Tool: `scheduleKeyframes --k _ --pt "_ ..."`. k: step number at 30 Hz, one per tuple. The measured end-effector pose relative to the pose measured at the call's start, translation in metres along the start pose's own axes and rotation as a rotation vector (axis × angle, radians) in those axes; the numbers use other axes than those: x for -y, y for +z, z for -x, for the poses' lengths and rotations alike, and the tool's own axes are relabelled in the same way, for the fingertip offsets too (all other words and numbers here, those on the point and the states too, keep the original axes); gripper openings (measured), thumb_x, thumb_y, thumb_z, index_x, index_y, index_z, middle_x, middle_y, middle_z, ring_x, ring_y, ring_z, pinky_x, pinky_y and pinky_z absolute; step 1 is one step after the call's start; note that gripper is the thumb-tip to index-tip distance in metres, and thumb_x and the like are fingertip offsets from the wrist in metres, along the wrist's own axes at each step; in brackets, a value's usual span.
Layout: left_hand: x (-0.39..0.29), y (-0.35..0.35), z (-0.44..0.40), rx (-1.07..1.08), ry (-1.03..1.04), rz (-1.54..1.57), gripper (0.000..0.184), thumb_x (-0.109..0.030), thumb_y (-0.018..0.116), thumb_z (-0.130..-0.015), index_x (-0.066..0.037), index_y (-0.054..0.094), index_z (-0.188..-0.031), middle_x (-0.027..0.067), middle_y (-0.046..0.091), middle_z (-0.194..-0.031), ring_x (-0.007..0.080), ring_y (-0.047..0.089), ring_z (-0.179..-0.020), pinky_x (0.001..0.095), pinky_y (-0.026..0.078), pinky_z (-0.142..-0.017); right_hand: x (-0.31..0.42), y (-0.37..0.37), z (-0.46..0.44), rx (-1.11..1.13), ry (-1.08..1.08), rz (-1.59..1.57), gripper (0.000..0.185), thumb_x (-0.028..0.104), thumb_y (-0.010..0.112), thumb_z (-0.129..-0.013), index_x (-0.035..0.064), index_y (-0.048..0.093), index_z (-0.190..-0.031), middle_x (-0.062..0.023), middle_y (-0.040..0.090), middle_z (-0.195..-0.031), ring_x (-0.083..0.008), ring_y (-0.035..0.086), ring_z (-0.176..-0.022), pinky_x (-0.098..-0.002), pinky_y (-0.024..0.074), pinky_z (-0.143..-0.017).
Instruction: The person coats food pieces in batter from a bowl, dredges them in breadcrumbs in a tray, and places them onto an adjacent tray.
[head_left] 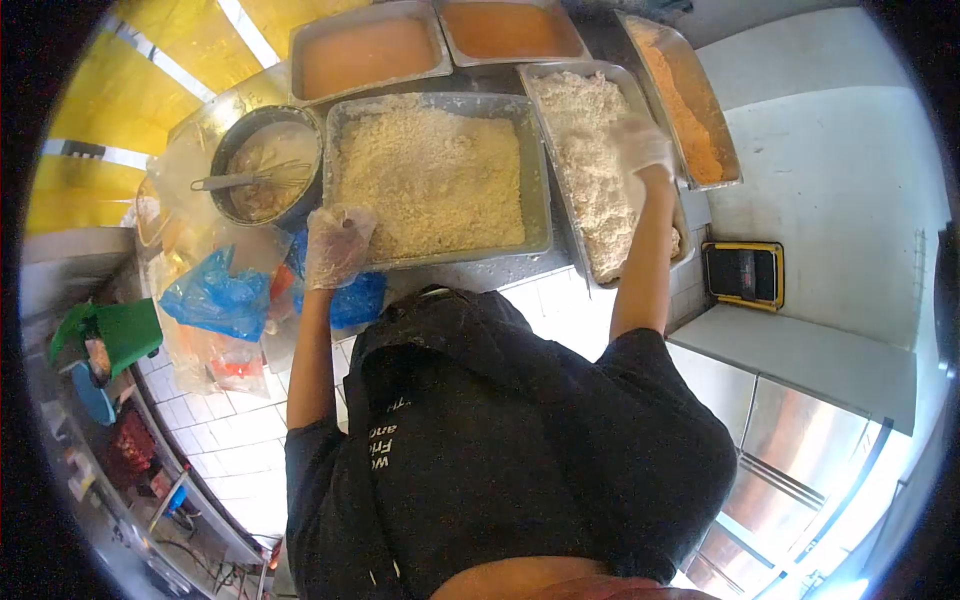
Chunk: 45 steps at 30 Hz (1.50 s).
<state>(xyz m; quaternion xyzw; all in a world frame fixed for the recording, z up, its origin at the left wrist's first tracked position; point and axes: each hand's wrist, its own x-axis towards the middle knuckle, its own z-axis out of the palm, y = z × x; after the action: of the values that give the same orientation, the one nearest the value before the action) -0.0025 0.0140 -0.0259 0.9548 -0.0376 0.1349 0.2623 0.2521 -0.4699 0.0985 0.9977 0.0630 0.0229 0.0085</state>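
Note:
My left hand [340,243], in a clear plastic glove, is at the near left corner of a large metal tray [540,205] of pale yellow crumbly coating [430,180]. Its fingers curl at the tray's rim. My right hand [645,148], also gloved, is over the right side of a long metal tray [598,277] of flour-coated pieces [590,140]. Motion smears its fingers, so I cannot make out whether they hold anything. Left of the large tray stands a dark round bowl [222,150] of pale liquid with a whisk [250,180] in it.
Two trays of orange liquid, left [370,55] and right [510,30], stand at the back. A narrow tray of orange powder [680,100] is far right. Blue plastic bags [222,292] lie near my left arm. A black-and-yellow device [745,275] is at the right wall.

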Motion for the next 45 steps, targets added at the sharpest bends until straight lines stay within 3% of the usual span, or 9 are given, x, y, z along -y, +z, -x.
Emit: scheduleKeyframes --k 11,16,21,24,26,34,36,38,45 --pt "-0.012 -0.016 -0.004 0.110 -0.144 -0.132 0.021 -0.025 0.074 -0.085 -0.008 0.070 -0.074 0.0138 0.069 -0.077 0.0283 0.066 -0.075 0.0383 0.050 -0.066 0.039 0.075 0.011 0.077 0.204 0.089 0.051 0.049 0.056 -0.098 0.0133 0.059 -0.135 -0.0148 0.070 -0.121 -0.0356 0.066 -0.112 -0.0412 0.0502 -0.098" --pt "-0.025 -0.054 -0.019 -0.093 -0.302 0.866 0.024 -0.027 0.071 -0.086 -0.004 0.069 -0.078 0.0158 0.068 -0.076 0.0262 0.068 -0.074 0.0377 0.054 -0.069 0.076 0.041 0.035 -0.154 0.338 -0.116 0.060 0.051 0.056 -0.099 0.0121 0.052 -0.144 -0.0161 0.068 -0.125 -0.0366 0.064 -0.114 -0.0410 0.0482 -0.101" --pt "0.059 -0.100 -0.053 0.009 -0.323 -0.271 0.039 -0.036 0.065 -0.091 -0.008 0.067 -0.119 0.0105 0.072 -0.106 0.0301 0.069 -0.089 0.0418 0.055 -0.079 0.121 0.094 0.113 -0.355 -0.099 -0.031 0.046 0.039 0.065 -0.093 0.0063 0.062 -0.125 -0.0157 0.067 -0.108 -0.0343 0.064 -0.100 -0.0411 0.0513 -0.091" --pt "0.117 -0.090 -0.064 0.234 -0.506 -0.609 0.051 -0.045 0.060 -0.094 -0.009 0.063 -0.130 0.0145 0.072 -0.116 0.0350 0.069 -0.099 0.0454 0.055 -0.086 0.174 0.063 0.141 0.470 -0.061 0.117 0.047 0.031 0.061 -0.092 0.0070 0.060 -0.132 -0.0204 0.066 -0.118 -0.0345 0.063 -0.111 -0.0422 0.0501 -0.097" --pt "0.119 -0.085 -0.079 0.497 -0.549 -0.665 0.059 -0.051 0.057 -0.096 -0.009 0.061 -0.137 0.0171 0.071 -0.122 0.0383 0.070 -0.106 0.0478 0.055 -0.090 0.192 0.052 0.159 0.367 -0.031 -0.071 0.063 0.041 0.049 -0.100 0.0099 0.038 -0.154 -0.0228 0.044 -0.153 -0.0340 0.044 -0.142 -0.0433 0.0318 -0.120" --pt "0.185 -0.060 -0.101 1.279 0.255 -0.912 0.049 -0.037 0.056 -0.091 -0.012 0.066 -0.130 0.0195 0.070 -0.123 0.0343 0.069 -0.112 0.0436 0.052 -0.099 0.185 0.052 0.159 0.372 -0.018 -0.342 0.074 0.050 0.048 -0.097 0.0128 0.030 -0.158 -0.0182 0.027 -0.164 -0.0336 0.026 -0.151 -0.0399 0.0232 -0.125" --pt "0.167 -0.075 -0.102 1.203 -0.079 -0.764 0.038 -0.020 0.055 -0.090 -0.013 0.069 -0.125 0.0169 0.071 -0.121 0.0307 0.065 -0.119 0.0396 0.049 -0.104 0.186 0.065 0.161 0.364 -0.044 -0.327 0.075 0.049 0.052 -0.096 0.0116 0.031 -0.157 -0.0161 0.028 -0.164 -0.0332 0.026 -0.151 -0.0387 0.0244 -0.124" --pt "0.228 -0.058 -0.089 1.025 0.480 -0.395 0.022 -0.015 0.061 -0.084 -0.004 0.072 -0.101 0.0189 0.073 -0.094 0.0376 0.071 -0.090 0.0464 0.056 -0.078 0.185 0.087 0.162 0.253 0.027 -0.290 0.074 0.052 0.051 -0.095 0.0098 0.038 -0.154 -0.0222 0.037 -0.158 -0.0359 0.036 -0.146 -0.0410 0.0291 -0.122" --pt "0.245 -0.091 -0.079 0.977 0.303 -0.345 0.030 -0.015 0.060 -0.088 -0.005 0.067 -0.116 0.0175 0.070 -0.108 0.0351 0.067 -0.103 0.0434 0.051 -0.091 0.179 0.088 0.156 0.284 -0.018 -0.186 0.063 0.056 0.049 -0.096 0.0058 0.058 -0.135 -0.0304 0.063 -0.124 -0.0446 0.061 -0.116 -0.0494 0.0480 -0.101"
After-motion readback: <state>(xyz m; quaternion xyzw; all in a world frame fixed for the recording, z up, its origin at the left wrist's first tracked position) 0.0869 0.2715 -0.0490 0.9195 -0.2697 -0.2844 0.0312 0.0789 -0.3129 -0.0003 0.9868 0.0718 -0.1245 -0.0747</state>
